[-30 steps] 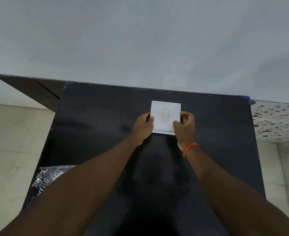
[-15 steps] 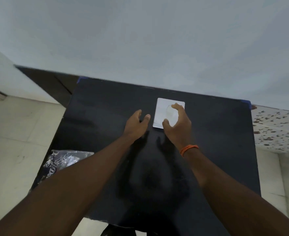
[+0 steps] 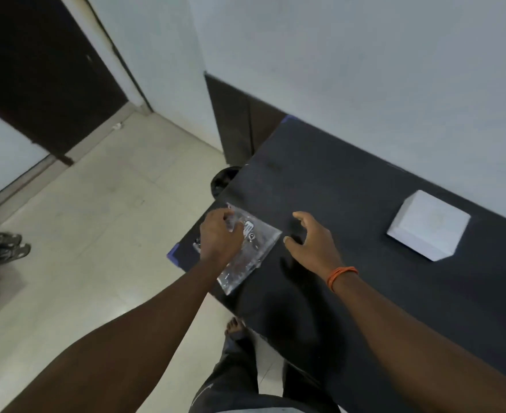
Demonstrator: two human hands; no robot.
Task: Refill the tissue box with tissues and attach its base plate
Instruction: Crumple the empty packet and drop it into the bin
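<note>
Clear crinkled plastic is what we have under our left hand (image 3: 220, 235): a tissue packet (image 3: 245, 248) lying flat at the near-left corner of the black table (image 3: 350, 204), one corner jutting past the table edge. Our fingers curl over its far-left end and seem to be closing on the film, though we cannot tell whether they have pinched it or only rest on it. Our right hand (image 3: 312, 241) hovers just beside the packet's right edge, fingers spread wide and holding nothing. The white tissue box (image 3: 427, 225) sits well apart to the right, near the wall. To do this step well, we judge it best to bring the right hand onto the free edge so both hands steady the slippery film, then draw the packet inward before lifting, since the overhanging corner could let it slide off to the floor. Much stays unclear: the print on the packet is blurred, the tissues inside are hard to make out through the glare, the box's opening cannot be seen, and no base plate can be picked out.
</note>
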